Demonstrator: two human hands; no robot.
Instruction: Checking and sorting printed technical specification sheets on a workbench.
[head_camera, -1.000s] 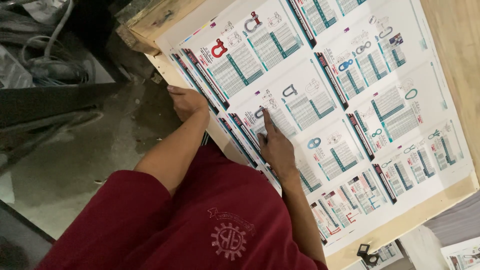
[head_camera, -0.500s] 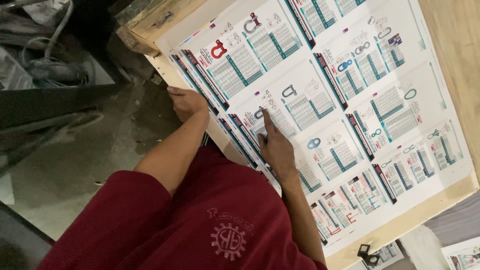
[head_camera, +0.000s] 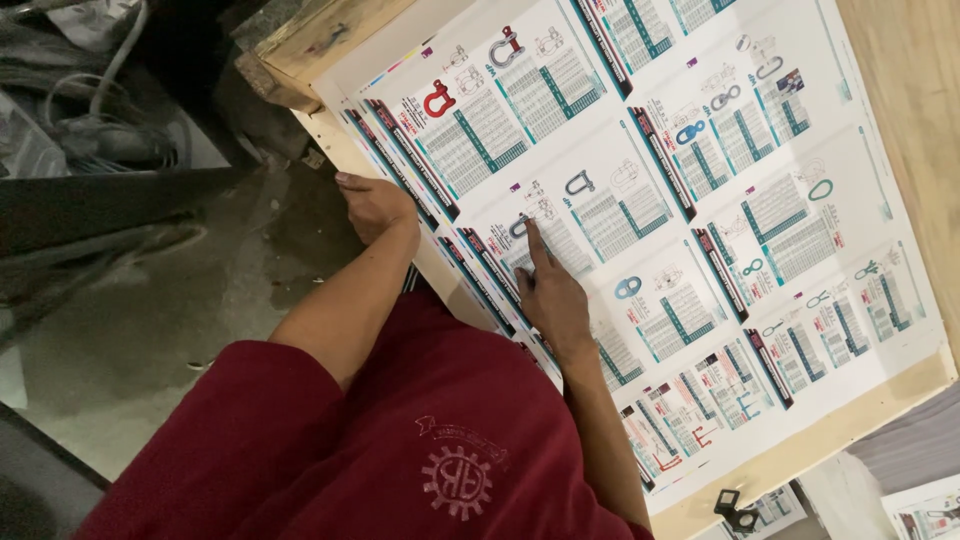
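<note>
Evidently checking print: right hand (head_camera: 553, 300) flat on printed sheet (head_camera: 640, 230), index finger extended onto small grey hardware picture, grip holding nothing. Left hand (head_camera: 375, 205) curled over counter (head_camera: 890, 80) edge, steadying lean. Sheet spreads beyond fingertip, lies flat for reading.

One head-worn camera looked steeply down from close range, rolled so the tabletop (head_camera: 900, 120) ran from 11 to 5 o'clock. The printed sheet (head_camera: 700, 200) filled the right; floor (head_camera: 150, 350) lay at 9 o'clock.
</note>
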